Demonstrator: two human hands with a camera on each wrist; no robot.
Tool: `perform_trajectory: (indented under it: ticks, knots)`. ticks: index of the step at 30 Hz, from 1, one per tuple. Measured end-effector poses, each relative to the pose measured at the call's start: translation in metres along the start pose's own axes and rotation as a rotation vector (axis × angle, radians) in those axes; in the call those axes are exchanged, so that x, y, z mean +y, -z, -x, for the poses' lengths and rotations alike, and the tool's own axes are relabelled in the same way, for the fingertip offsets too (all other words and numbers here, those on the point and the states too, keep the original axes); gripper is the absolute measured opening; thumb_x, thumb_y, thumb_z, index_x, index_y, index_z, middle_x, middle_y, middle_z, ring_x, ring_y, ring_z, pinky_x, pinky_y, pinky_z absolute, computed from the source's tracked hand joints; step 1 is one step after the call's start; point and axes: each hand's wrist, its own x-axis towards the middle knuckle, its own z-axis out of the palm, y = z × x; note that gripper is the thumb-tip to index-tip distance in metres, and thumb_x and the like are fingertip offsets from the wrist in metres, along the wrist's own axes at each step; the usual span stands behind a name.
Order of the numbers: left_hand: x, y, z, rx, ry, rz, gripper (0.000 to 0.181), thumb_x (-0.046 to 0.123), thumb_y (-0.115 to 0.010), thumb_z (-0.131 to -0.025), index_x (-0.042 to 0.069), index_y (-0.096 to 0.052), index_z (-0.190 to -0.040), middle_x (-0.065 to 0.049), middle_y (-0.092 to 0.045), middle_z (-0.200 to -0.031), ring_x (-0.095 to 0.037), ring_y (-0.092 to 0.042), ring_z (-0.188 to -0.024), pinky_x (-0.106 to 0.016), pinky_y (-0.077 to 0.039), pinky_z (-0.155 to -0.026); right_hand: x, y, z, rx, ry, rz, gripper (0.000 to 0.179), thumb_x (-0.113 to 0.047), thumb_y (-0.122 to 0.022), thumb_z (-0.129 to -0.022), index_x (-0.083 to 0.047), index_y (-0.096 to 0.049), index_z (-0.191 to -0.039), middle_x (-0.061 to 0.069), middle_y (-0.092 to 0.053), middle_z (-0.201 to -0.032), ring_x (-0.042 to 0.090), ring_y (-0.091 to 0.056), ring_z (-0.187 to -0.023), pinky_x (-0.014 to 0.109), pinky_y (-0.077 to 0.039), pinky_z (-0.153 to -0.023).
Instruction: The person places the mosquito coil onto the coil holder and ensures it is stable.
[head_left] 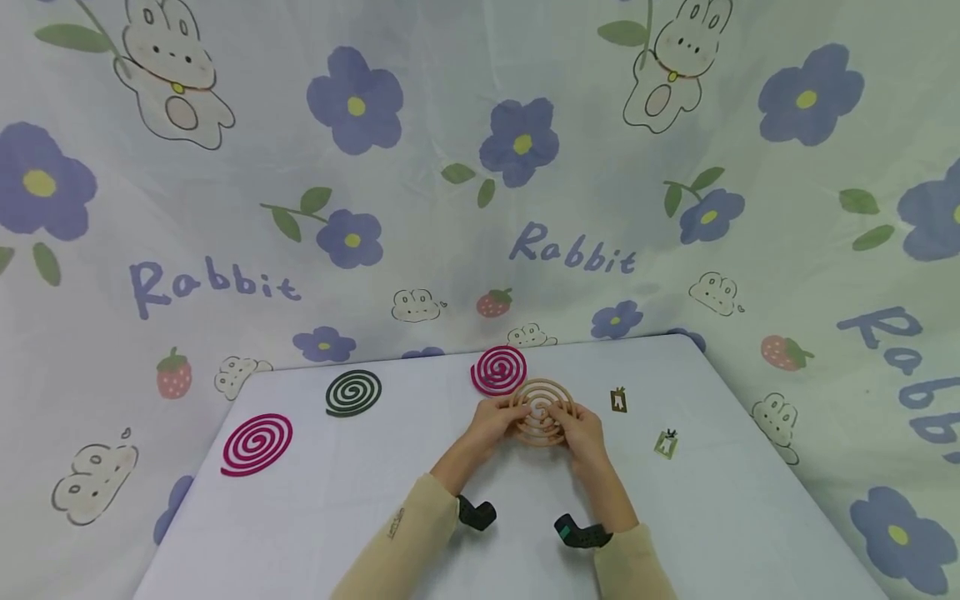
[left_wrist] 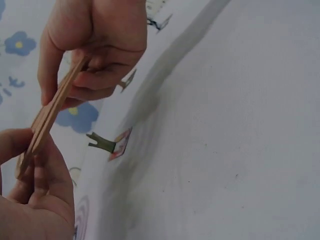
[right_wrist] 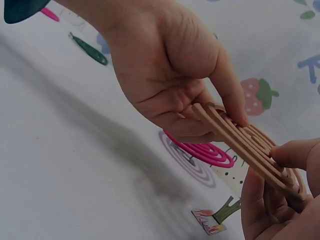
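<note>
Both hands hold a tan mosquito coil above the table, tilted up. My left hand pinches its left side between thumb and fingers, and my right hand pinches the right side. In the left wrist view the coil shows nearly edge-on. Below it, a small olive metal stand has an upright forked tab; the coil hides this stand from the head view. Just behind the hands, a pink coil sits raised off the cloth, as the right wrist view shows by its shadow.
Two flat metal stands with raised tabs, a near one and a far one, lie to the right. A dark green coil and another pink coil are at the left. The white table meets a printed curtain behind.
</note>
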Motion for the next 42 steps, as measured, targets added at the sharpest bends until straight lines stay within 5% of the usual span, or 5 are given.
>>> perform_trajectory:
  ticks: [12,42]
  knots:
    - [0.001,0.001,-0.015,-0.09,0.005,-0.059,0.022,0.012,-0.072,-0.088,-0.005,-0.068,-0.1,-0.003,-0.062,-0.072,-0.009,-0.055,-0.061,-0.022,-0.047,-0.054,-0.001,0.006,-0.015,-0.029,-0.053,0.08,0.033,-0.024,-0.076,-0.086,0.002,-0.062,-0.101,0.004,-0.061,-0.078,0.009,-0.057,-0.058,0.023,-0.05,-0.051]
    - [-0.016,-0.023,-0.035,0.051,-0.021,-0.164,0.024,0.019,-0.078,-0.083,0.002,-0.07,-0.098,0.0,-0.065,-0.088,-0.008,-0.057,-0.078,-0.022,-0.048,-0.068,0.019,0.01,-0.031,0.046,-0.068,0.056,0.038,-0.025,-0.076,-0.086,0.005,-0.062,-0.104,0.006,-0.062,-0.086,0.01,-0.059,-0.067,0.024,-0.051,-0.055]
